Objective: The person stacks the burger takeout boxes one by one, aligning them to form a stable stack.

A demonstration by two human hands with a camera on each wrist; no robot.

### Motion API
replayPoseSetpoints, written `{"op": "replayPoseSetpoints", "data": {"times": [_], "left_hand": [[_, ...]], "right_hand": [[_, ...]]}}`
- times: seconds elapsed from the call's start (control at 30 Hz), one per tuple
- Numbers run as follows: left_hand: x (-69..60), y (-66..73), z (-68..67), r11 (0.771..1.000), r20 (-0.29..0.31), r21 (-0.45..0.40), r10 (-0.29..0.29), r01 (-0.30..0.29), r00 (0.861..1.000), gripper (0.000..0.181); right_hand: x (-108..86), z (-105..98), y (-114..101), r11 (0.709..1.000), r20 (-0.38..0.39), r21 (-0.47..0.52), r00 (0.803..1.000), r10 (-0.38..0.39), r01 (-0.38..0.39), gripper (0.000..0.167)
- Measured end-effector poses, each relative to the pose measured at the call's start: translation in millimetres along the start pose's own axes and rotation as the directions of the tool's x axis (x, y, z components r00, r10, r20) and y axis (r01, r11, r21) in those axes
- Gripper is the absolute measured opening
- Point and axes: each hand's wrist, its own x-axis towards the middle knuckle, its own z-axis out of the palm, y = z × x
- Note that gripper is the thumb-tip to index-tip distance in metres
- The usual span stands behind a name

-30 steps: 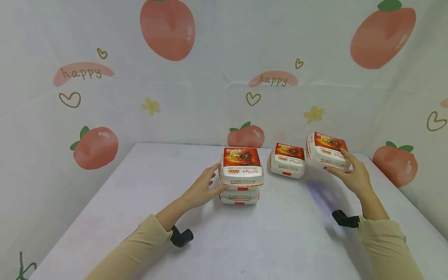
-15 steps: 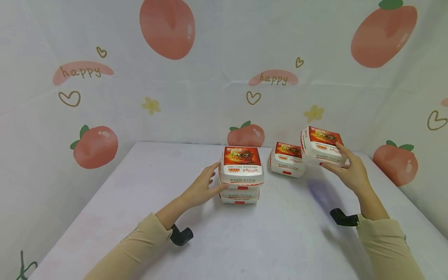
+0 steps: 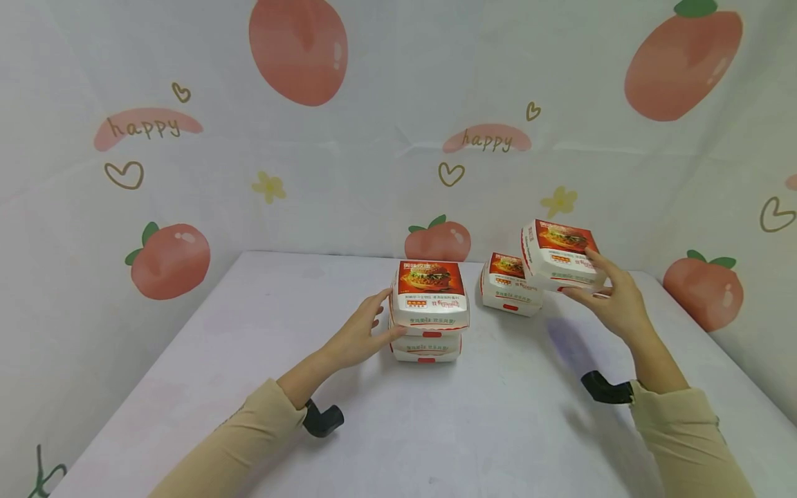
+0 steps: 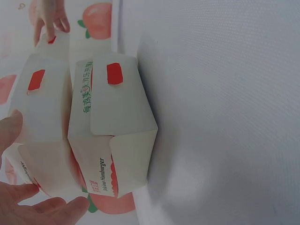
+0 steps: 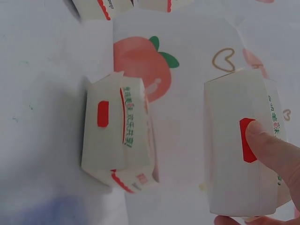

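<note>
Two white hamburger boxes with red burger-picture lids are stacked mid-table. My left hand (image 3: 356, 339) holds the upper box (image 3: 429, 299) at its left side, thumb on the front. Beneath sits the lower box (image 3: 426, 348), whose closed flap shows in the left wrist view. Off the table, my right hand (image 3: 619, 304) grips a raised hamburger box (image 3: 560, 259) by its right side. In the right wrist view the thumb presses the red tab of that raised box (image 5: 229, 178). Below and left of it stands another box (image 3: 510, 299), its lid partly covered in the head view.
A white table (image 3: 486, 429) runs back to a white cloth backdrop (image 3: 373, 194) printed with fruit, hearts and "happy". Each wrist wears a black mount, the left mount (image 3: 322, 419) and the right mount (image 3: 605, 389).
My right hand has carried its hamburger box up and to the left, so it now overlaps the standing box in the head view. The left hand and the stack stay where they were.
</note>
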Motion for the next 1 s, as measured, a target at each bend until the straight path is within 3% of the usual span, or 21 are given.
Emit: {"op": "replayPoseSetpoints", "data": {"times": [1.0], "left_hand": [[-0.3, -0.9, 1.0, 1.0, -0.007, -0.012, 0.004, -0.004, 1.0, 0.078]], "right_hand": [[-1.9, 4, -39, 0.997, 0.013, -0.024, 0.997, -0.075, 0.076, 0.079]]}}
